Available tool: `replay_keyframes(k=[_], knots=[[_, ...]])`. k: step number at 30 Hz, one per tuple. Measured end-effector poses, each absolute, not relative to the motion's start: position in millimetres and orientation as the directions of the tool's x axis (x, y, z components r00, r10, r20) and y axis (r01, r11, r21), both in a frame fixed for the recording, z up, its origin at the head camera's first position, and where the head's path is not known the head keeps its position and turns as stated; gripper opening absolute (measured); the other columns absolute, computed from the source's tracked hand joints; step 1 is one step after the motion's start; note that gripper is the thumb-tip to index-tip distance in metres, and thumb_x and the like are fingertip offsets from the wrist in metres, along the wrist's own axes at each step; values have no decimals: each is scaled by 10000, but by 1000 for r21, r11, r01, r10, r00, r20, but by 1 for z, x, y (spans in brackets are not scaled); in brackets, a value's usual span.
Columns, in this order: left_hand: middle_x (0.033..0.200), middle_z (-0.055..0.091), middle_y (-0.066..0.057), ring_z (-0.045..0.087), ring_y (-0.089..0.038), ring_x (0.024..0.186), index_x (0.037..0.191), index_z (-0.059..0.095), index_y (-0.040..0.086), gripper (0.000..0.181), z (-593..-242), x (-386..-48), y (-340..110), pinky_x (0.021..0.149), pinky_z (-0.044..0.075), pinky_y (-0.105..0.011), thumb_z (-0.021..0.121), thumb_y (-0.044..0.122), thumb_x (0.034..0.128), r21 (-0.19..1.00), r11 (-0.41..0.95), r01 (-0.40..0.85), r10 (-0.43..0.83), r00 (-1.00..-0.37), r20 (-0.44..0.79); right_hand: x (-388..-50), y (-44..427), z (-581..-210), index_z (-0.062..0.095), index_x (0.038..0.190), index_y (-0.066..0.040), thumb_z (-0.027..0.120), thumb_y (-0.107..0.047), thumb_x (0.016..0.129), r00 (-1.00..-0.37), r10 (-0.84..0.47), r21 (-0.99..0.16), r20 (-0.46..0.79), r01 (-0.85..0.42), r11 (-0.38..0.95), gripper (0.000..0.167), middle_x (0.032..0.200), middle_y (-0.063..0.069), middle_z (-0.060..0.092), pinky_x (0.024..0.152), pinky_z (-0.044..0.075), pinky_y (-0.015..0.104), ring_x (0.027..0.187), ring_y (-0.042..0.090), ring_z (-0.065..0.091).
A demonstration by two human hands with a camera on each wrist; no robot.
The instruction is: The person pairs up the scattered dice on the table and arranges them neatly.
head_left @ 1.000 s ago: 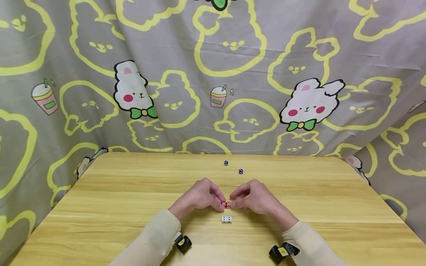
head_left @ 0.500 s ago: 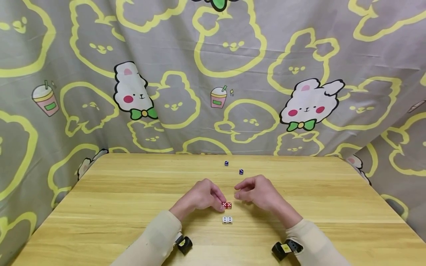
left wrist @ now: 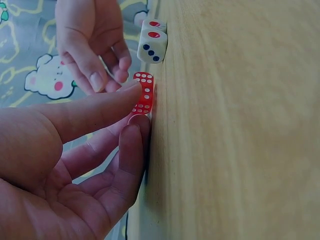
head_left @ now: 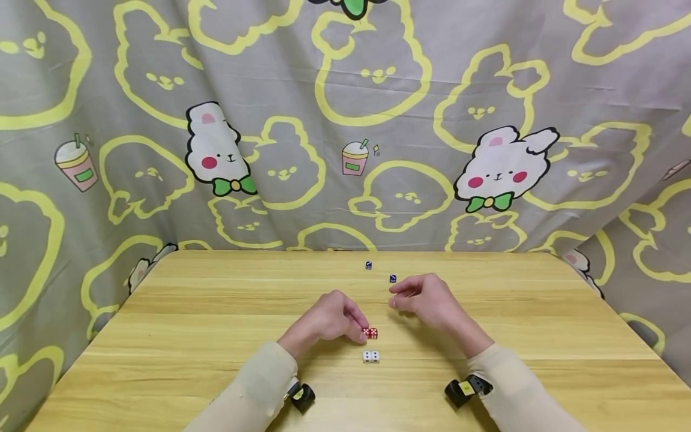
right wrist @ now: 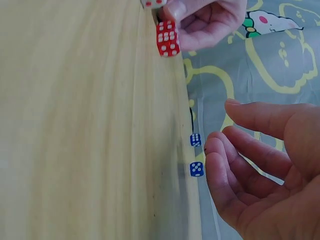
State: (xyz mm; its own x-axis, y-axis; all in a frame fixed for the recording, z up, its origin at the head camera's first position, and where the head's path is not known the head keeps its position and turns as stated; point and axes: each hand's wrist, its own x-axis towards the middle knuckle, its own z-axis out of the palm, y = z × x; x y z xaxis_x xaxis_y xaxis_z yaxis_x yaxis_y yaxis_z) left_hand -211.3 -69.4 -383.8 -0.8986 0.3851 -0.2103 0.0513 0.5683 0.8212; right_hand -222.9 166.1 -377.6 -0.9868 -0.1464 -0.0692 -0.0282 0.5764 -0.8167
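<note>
On tabletop [head_left: 162, 324], pinching one red die [head_left: 366, 333] with left grip [head_left: 330, 318], holding right grip [head_left: 429, 300] wide near blue dice [head_left: 393, 279]; finding white dice [left wrist: 151, 44] blue-dotted only through left wrist view.

And there's the grey cloth [head_left: 291, 78], filling the upper half of the head view and dropping down both sides, chunky yellow outlines [head_left: 372, 122] looping all over it! Right of centre, a white rabbit print [head_left: 499, 169], rosy cheeks, green bow; left of centre, a second rabbit [head_left: 212, 144], partly lost in a fold. Between them, a pink cup print [head_left: 353, 167]! Below, the wood-grained worktop [head_left: 216, 294] spreads wide across the lower half.
</note>
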Motion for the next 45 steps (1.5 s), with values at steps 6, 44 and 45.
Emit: replay_keyframes(k=[6,44,45], knots=[[764,772,7,691,-109,736,846,812,106,195,-384,-212,-69,818,506,-272,942,20,728,821,570,45,382,-898,-216,-236,172,-378,783,1180,-54,833,-166,911,-990,-131,-814,-55,-32,580,296,951,52,767,682,544,291,796,189,707],[748,775,10,688,-88,707,846,818,90,178,-386,-213,-71,771,509,-237,934,9,738,827,558,65,401,-894,-201,-289,176,-393,807,1117,-85,875,-176,857,-994,-41,-749,-101,49,661,283,1054,91,786,715,519,260,876,181,699],[746,774,10,687,-89,707,844,817,91,178,-386,-213,-71,771,508,-238,934,9,738,828,558,62,401,-894,-203,-290,175,-393,809,1114,-87,877,-179,854,-994,-41,-747,-101,48,663,283,1053,91,791,716,520,259,878,181,705]])
